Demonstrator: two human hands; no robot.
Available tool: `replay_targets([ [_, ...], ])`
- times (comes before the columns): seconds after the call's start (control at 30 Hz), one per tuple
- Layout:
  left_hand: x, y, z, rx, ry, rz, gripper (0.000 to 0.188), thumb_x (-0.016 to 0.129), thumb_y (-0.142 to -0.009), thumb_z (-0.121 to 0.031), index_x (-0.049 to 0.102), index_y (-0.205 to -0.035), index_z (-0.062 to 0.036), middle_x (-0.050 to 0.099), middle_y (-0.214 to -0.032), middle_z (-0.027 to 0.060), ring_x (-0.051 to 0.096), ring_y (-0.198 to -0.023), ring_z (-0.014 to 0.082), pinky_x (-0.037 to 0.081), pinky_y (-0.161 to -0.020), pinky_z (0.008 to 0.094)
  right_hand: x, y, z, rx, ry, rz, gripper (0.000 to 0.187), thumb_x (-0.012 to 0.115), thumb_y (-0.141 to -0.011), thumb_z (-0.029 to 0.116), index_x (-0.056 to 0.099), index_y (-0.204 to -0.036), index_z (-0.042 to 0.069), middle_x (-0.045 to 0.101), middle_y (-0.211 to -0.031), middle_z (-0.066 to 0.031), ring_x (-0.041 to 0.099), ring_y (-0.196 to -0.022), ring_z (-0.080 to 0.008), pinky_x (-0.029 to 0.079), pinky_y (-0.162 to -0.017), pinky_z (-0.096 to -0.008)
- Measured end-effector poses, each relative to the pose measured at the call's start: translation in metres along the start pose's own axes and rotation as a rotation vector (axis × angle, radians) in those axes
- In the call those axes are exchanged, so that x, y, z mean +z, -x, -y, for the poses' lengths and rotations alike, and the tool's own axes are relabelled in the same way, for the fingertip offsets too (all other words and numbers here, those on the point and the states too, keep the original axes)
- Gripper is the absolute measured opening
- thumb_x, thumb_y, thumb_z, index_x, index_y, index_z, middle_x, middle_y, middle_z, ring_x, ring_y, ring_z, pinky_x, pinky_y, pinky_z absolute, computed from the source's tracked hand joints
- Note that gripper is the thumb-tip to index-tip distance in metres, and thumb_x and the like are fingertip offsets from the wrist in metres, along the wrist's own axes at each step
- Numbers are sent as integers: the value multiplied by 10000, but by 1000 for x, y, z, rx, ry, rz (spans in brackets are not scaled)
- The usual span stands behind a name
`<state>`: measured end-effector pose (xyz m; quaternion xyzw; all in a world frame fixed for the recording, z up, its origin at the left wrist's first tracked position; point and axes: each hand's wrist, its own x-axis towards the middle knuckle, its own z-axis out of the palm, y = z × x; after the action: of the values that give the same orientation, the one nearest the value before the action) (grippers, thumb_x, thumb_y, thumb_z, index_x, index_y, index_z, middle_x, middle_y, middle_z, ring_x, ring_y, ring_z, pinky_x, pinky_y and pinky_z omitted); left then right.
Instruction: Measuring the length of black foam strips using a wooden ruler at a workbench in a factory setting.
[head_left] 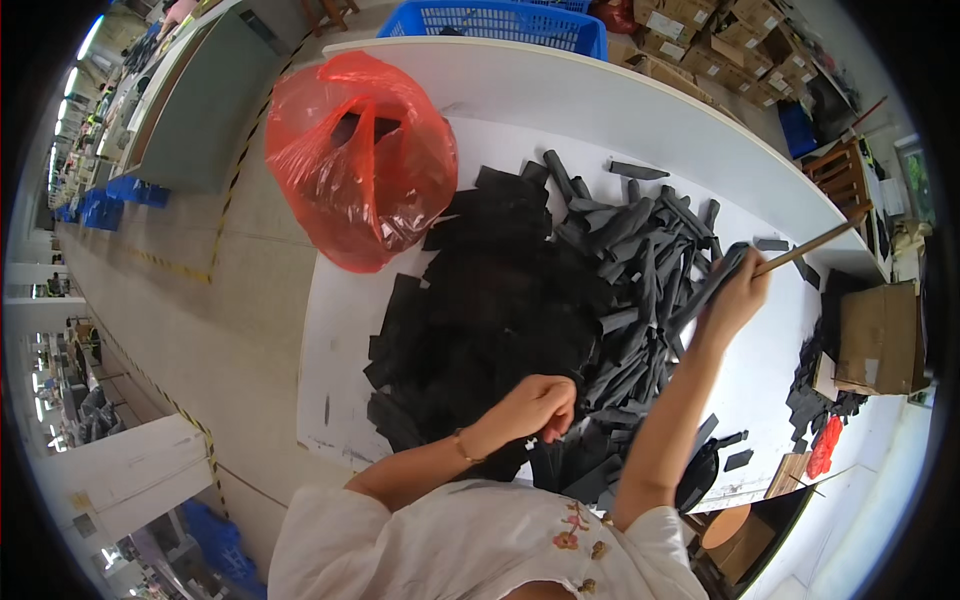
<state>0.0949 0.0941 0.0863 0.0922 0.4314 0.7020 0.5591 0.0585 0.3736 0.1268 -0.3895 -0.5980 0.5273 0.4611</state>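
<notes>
My right hand (737, 300) is raised over the right part of the white table (335, 375), closed round a thin wooden stick (815, 246). A dark grey fabric-like strip (708, 287) lies along the same hand and slants down to the left; whether it wraps the stick I cannot tell. My left hand (542, 407) is curled near my body, above a broad heap of flat black pieces (500, 310). What its fingers hold, if anything, is hidden. Right of that heap lies a loose pile of dark grey rolled tubes (635, 235).
A red translucent plastic bag (360, 180) stands at the table's far left. A raised white board (640, 100) borders the far side, with a blue crate (500, 28) behind it. Cardboard boxes (715, 45) are stacked beyond; another carton (880, 340) stands at right.
</notes>
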Motion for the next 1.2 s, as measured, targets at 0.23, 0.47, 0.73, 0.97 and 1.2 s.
replay_targets([
  [0.23, -169, -116, -61, 618, -1208, -595, 92, 641, -866, -136, 657, -920, -62, 619, -889, 68, 602, -796, 192, 483, -698, 315, -34, -75, -75, -621, 999, 235, 326, 614, -939, 276, 599, -1190, 70, 597, -732, -82, 577, -681, -196, 467, -661, -331],
  [0.47, -244, -154, -56, 399, -1320, -489, 105, 742, -731, -95, 700, -826, -86, 627, -891, 28, 565, -855, 241, 457, -812, 362, -43, 17, -79, -372, 813, 852, 228, 610, -924, 152, 634, -1139, 80, 642, -803, -102, 612, -705, -251, 486, -636, -353],
  [0.73, -195, -108, -95, 450, -1290, -394, 113, 722, -790, -178, 733, -888, -124, 612, -926, 14, 500, -991, 230, 401, -917, 339, -34, 50, -49, -834, 812, 886, 261, 657, -798, 21, 688, -1045, 98, 551, -690, -53, 572, -640, -223, 456, -560, -347],
  [0.97, -143, -78, -105, 551, -1306, -288, 118, 732, -757, -166, 744, -873, -150, 633, -949, -6, 489, -1020, 233, 400, -928, 345, -45, 68, -20, -1044, 864, 872, 324, 636, -799, 27, 658, -1109, 118, 554, -730, -39, 581, -637, -211, 454, -539, -336],
  [1.2, -25, -22, -95, 1183, -1452, -673, 420, 800, -690, -262, 663, -1072, -158, 487, -1276, 67, 384, -1261, 298, 324, -1028, 421, -46, 138, -13, -399, 394, 976, 274, 574, -876, -17, 619, -1144, 16, 619, -830, -136, 626, -691, -230, 478, -614, -295],
])
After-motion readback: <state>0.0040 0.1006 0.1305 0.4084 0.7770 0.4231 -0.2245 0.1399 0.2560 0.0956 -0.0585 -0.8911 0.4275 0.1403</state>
